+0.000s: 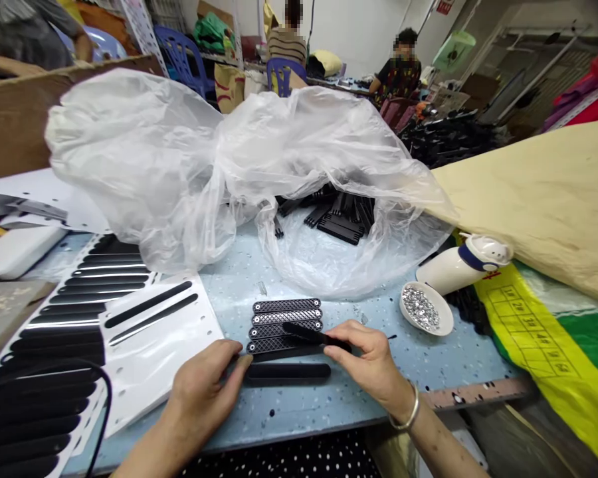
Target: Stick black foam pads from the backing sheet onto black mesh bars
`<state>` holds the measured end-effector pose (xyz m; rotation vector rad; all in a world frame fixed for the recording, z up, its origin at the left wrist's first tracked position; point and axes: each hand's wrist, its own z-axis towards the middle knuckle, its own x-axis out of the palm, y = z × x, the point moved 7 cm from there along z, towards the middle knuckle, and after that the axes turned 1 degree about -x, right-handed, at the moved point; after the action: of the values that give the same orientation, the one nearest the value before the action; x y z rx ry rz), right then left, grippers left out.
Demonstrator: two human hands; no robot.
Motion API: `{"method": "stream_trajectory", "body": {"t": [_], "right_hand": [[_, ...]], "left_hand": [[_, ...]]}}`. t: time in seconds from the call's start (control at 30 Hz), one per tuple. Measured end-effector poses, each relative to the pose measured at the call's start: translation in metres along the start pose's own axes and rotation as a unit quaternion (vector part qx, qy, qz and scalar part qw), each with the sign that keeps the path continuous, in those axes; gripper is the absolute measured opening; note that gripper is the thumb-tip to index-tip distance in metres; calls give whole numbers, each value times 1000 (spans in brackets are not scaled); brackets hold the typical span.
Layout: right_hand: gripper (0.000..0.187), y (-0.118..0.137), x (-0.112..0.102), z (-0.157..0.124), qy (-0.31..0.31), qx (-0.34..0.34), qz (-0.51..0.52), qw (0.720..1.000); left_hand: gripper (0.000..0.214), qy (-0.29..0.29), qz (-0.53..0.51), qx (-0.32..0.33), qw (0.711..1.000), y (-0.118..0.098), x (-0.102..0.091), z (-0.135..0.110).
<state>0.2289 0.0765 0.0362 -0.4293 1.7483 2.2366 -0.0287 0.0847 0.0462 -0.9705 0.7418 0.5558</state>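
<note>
My right hand (371, 362) pinches a slim black piece (303, 332) between thumb and fingers, tilted over the right part of a short row of strips. Those black strips (284, 318) have a crosshatched face and small metal rings at their ends. My left hand (209, 382) is at the row's lower left end, thumb and index finger nearly together; what they pinch, if anything, is hidden. In front of the row lies a smooth black bar (289, 374) with rounded ends, close to the left thumb.
A clear plastic bag (299, 146) holding black parts (341, 226) fills the table's back. At right are a white bowl (446, 318) of small silvery pieces and a white bottle (443, 269). White sheets (154, 352) with black strips cover the left. People sit beyond.
</note>
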Motion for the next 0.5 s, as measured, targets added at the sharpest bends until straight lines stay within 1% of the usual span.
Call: {"method": "stream_trajectory", "body": {"t": [0.17, 0.37, 0.5], "right_hand": [[12, 5, 13, 2, 34, -27, -33, 999], [14, 10, 13, -2, 58, -61, -52, 995], [15, 17, 24, 3, 71, -99, -72, 990]], "left_hand": [[15, -15, -39, -12, 999, 5, 7, -8], [17, -1, -106, -58, 993, 12, 12, -12], [17, -6, -119, -41, 992, 7, 13, -8]]}}
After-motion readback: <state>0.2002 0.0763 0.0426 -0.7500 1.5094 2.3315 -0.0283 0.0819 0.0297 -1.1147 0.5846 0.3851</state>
